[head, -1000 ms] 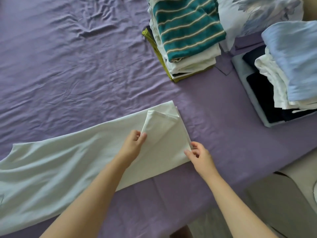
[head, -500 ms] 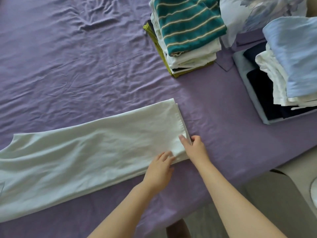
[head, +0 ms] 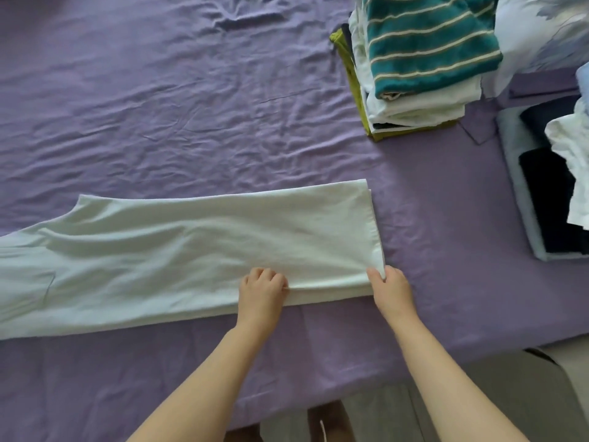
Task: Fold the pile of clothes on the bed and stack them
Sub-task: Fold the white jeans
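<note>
Two hands hold the near edge of the long pale-white cotton garment [head: 197, 250] lying flat across the wrinkled purple bedsheet [head: 159, 106]: the left hand [head: 262, 290] curls its fingers onto the hem, the right hand [head: 389, 287] pinches the near right corner. If either grip takes only the top layer, lifting could separate the stacked layers and skew the fold. An uneven pull might also drag the loose left end crooked.

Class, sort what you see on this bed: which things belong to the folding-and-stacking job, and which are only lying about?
Part of the job:
- white garment, gripped along its near edge by the left hand and right hand
- folded stack topped by a teal striped top
- second clothes pile at the right edge

Only lying about:
- purple sheet
- floral pillow
</note>
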`<state>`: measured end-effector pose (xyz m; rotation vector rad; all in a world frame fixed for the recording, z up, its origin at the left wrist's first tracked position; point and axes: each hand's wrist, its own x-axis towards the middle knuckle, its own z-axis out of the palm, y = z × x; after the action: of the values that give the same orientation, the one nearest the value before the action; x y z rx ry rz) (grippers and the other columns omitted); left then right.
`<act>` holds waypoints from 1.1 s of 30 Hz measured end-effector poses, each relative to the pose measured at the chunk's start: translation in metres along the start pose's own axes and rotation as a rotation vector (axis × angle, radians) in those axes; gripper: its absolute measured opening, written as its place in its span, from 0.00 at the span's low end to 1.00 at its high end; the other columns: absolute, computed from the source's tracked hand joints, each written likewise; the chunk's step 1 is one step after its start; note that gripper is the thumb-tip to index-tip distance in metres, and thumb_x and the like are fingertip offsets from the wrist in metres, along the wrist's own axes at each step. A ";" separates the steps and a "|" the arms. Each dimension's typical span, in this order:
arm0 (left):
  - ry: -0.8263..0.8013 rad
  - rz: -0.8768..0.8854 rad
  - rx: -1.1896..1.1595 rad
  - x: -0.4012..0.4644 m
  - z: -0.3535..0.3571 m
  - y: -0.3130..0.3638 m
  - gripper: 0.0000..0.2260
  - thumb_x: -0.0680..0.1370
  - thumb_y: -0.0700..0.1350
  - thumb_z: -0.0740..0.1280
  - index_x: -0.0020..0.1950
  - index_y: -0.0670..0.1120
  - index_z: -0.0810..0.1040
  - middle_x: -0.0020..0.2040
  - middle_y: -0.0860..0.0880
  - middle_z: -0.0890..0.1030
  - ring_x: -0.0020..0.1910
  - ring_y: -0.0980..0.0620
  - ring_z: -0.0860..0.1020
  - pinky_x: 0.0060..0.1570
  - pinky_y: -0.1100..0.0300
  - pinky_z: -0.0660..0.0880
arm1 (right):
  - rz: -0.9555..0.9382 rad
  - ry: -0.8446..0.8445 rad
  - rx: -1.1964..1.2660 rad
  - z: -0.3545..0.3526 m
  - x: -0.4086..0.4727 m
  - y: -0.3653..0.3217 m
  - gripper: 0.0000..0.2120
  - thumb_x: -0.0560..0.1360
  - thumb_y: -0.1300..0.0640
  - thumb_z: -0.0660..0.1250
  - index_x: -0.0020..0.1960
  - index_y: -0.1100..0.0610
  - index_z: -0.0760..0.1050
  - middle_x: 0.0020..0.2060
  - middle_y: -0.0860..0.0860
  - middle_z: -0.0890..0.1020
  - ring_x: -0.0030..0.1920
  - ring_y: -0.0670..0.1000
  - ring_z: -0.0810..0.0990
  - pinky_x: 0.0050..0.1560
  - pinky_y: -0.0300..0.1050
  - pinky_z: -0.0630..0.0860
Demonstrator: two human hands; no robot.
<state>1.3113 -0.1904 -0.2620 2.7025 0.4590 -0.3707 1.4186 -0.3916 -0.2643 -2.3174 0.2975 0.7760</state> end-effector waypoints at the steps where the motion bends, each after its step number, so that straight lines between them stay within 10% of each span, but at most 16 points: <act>1: 0.029 0.006 -0.027 -0.001 0.001 0.001 0.11 0.60 0.32 0.78 0.33 0.44 0.79 0.31 0.47 0.78 0.33 0.41 0.77 0.32 0.54 0.67 | 0.006 0.006 0.031 -0.003 0.001 0.002 0.14 0.80 0.58 0.60 0.39 0.65 0.70 0.40 0.56 0.72 0.42 0.56 0.68 0.36 0.48 0.58; 4: 0.028 -0.044 -0.118 -0.011 0.009 -0.003 0.05 0.69 0.36 0.74 0.38 0.45 0.80 0.36 0.48 0.79 0.40 0.41 0.77 0.40 0.54 0.66 | 0.006 0.019 0.085 -0.004 -0.002 0.006 0.14 0.78 0.61 0.62 0.34 0.58 0.63 0.34 0.52 0.69 0.39 0.54 0.66 0.35 0.47 0.62; 6: -0.048 -0.118 -0.113 -0.016 0.014 -0.005 0.02 0.76 0.44 0.69 0.46 0.49 0.81 0.45 0.52 0.80 0.51 0.46 0.74 0.45 0.57 0.60 | 0.049 -0.029 0.131 -0.001 -0.006 0.006 0.06 0.76 0.61 0.67 0.46 0.60 0.69 0.42 0.53 0.73 0.44 0.54 0.70 0.42 0.47 0.66; 8: -0.119 -0.153 -0.094 -0.013 0.017 -0.006 0.07 0.78 0.52 0.64 0.51 0.54 0.81 0.50 0.55 0.78 0.56 0.51 0.70 0.45 0.59 0.57 | 0.062 -0.065 0.171 -0.002 -0.007 0.003 0.20 0.74 0.61 0.70 0.62 0.60 0.66 0.52 0.52 0.73 0.47 0.53 0.73 0.47 0.45 0.69; 15: -0.144 -0.183 -0.128 -0.014 0.001 -0.029 0.10 0.81 0.52 0.58 0.56 0.54 0.78 0.52 0.53 0.78 0.53 0.49 0.74 0.46 0.57 0.66 | -0.075 0.127 0.124 -0.018 -0.008 -0.006 0.23 0.74 0.63 0.67 0.66 0.58 0.63 0.54 0.54 0.75 0.40 0.51 0.74 0.39 0.46 0.69; 21: -0.223 -0.219 -0.170 -0.031 -0.003 -0.053 0.12 0.81 0.48 0.58 0.61 0.53 0.77 0.56 0.49 0.75 0.57 0.46 0.73 0.53 0.57 0.68 | -0.176 0.249 -0.530 0.013 -0.028 -0.029 0.36 0.69 0.65 0.72 0.74 0.61 0.61 0.70 0.62 0.65 0.69 0.63 0.62 0.66 0.59 0.61; 28: -0.087 -0.564 -0.352 -0.035 -0.032 -0.129 0.32 0.81 0.44 0.58 0.79 0.49 0.43 0.61 0.42 0.72 0.53 0.40 0.75 0.48 0.51 0.71 | -0.610 -0.306 -0.763 0.141 -0.069 -0.102 0.21 0.76 0.58 0.61 0.69 0.50 0.68 0.74 0.54 0.60 0.72 0.57 0.59 0.67 0.49 0.63; 33: -0.258 -0.708 -0.307 -0.050 -0.050 -0.181 0.35 0.79 0.46 0.59 0.78 0.54 0.40 0.57 0.43 0.79 0.54 0.42 0.78 0.48 0.53 0.72 | -0.488 -0.305 -0.922 0.201 -0.084 -0.142 0.22 0.75 0.63 0.60 0.67 0.49 0.64 0.69 0.56 0.63 0.62 0.59 0.70 0.51 0.49 0.72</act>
<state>1.2103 -0.0249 -0.2584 2.0837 1.2707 -0.7499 1.3181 -0.1519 -0.2596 -2.8270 -0.9129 1.1310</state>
